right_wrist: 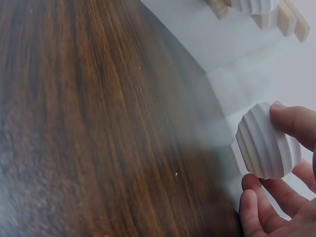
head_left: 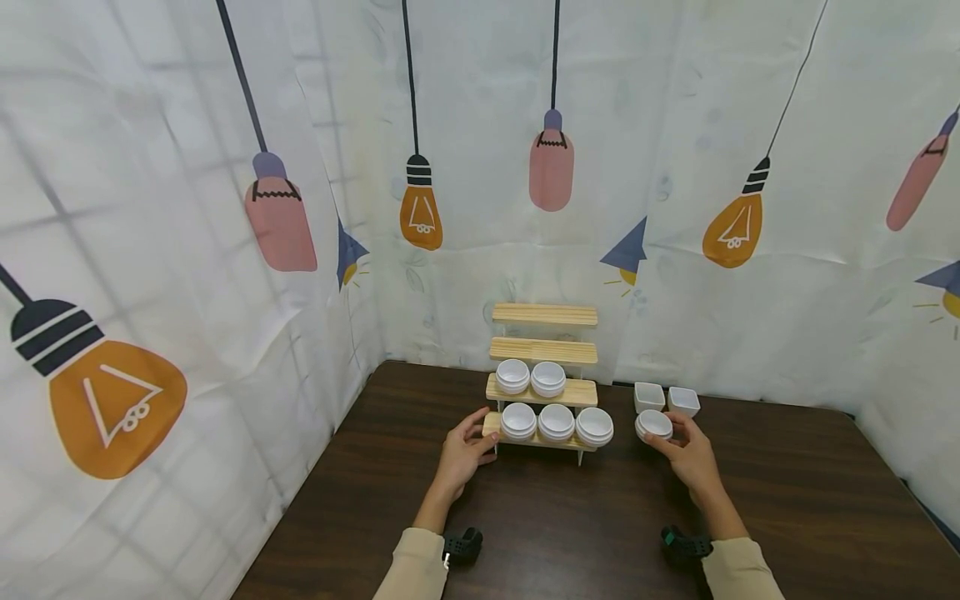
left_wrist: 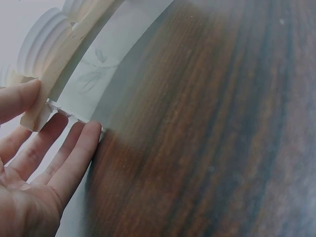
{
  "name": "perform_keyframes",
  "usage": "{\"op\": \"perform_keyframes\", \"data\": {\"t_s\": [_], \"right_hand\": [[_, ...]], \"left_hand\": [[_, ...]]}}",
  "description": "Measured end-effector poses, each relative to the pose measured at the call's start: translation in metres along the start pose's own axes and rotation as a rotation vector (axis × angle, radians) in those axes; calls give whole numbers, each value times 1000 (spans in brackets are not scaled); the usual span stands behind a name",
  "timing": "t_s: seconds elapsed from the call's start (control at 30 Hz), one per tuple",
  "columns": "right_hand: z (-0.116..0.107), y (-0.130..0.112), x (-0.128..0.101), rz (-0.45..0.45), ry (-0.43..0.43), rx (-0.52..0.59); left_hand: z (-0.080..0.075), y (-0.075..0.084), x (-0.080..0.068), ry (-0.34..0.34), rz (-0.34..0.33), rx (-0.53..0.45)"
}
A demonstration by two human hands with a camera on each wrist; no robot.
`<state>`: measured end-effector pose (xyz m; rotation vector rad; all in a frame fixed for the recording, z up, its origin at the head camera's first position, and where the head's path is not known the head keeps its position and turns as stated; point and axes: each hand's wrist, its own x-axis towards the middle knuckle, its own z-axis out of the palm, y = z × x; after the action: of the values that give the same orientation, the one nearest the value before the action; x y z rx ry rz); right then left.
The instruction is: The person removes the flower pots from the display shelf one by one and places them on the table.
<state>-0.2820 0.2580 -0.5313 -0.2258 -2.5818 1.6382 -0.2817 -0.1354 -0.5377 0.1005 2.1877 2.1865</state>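
A tiered wooden rack (head_left: 545, 350) with slatted steps stands toward the back of the table. On its lowest step are three round white ribbed bowls (head_left: 557, 422), and two more bowls (head_left: 530, 377) sit one step up. My left hand (head_left: 461, 454) grips the left end of the lowest step, its thumb (left_wrist: 22, 98) on top and fingers under the board. To the right of the rack, my right hand (head_left: 692, 457) pinches another round ribbed bowl (right_wrist: 266, 140) between thumb and fingers. Just behind that bowl stand two square white bowls (head_left: 649, 396).
The dark wood table (head_left: 555, 525) reaches to a white curtain (head_left: 487, 275) printed with hanging lamps at the back and left. The rack's upper two steps hold no bowls. A dark band (head_left: 462, 546) circles each wrist.
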Motion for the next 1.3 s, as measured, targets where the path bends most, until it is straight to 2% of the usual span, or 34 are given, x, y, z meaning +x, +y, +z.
{"op": "perform_keyframes", "data": {"t_s": [0.23, 0.33, 1.3], "right_hand": [[0, 2, 3, 10, -10, -21], [-1, 3, 4, 7, -8, -29], [1, 9, 15, 15, 0, -91]], "left_hand": [[2, 24, -13, -11, 5, -21], [3, 29, -17, -10, 11, -19], [3, 29, -17, -8, -3, -21]]}}
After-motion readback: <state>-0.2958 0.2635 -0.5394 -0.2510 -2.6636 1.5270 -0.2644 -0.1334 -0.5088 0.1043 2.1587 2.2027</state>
